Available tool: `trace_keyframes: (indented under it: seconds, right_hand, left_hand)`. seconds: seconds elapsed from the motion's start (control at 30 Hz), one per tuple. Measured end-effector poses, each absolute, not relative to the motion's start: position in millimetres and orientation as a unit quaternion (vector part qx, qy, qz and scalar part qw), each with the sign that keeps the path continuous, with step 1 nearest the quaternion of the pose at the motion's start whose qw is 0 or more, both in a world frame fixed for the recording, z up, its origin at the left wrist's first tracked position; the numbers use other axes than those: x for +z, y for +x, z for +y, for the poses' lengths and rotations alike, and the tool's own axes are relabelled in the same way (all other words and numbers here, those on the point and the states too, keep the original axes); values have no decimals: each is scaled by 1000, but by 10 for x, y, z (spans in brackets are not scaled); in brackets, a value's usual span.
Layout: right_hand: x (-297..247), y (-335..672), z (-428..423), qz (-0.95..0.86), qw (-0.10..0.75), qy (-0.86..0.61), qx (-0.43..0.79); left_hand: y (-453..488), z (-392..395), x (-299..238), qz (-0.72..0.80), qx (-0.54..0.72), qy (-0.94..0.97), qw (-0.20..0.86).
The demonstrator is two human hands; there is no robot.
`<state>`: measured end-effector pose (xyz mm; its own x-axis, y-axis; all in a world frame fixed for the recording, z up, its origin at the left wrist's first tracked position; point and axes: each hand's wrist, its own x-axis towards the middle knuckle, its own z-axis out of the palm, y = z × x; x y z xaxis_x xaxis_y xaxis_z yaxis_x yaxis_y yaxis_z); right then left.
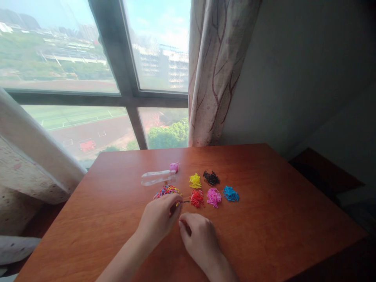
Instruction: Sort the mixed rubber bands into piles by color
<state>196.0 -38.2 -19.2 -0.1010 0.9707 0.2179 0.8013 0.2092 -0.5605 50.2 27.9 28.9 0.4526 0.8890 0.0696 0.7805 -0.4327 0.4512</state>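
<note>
1. Left hand (160, 219) pinches a dark band (185, 201) beside the mixed pile (167, 191).
2. Right hand (198, 237) curled just beside it; grip unclear.
3. Clear bottle (157, 177) lies beyond the left hand, contents unclear.

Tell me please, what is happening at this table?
A person's left hand pinches what looks like a thin dark band beside a mixed pile of coloured bands. The right hand rests curled on the wooden table close by. Yellow, black, red, pink and blue piles lie apart to the right; a clear bottle lies behind.
</note>
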Motion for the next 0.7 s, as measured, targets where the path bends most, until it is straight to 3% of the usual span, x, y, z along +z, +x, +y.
trace_keyframes:
  seconds: [0.37, 0.7]
  right_hand:
    - [-176, 1953, -382, -721, 273, -615, 164]
    - [-207, 1955, -385, -727, 272, -611, 152]
  left_hand:
    - [1357, 1122, 478, 484, 88, 860, 134]
    - [1642, 1249, 367, 483, 18, 862, 155]
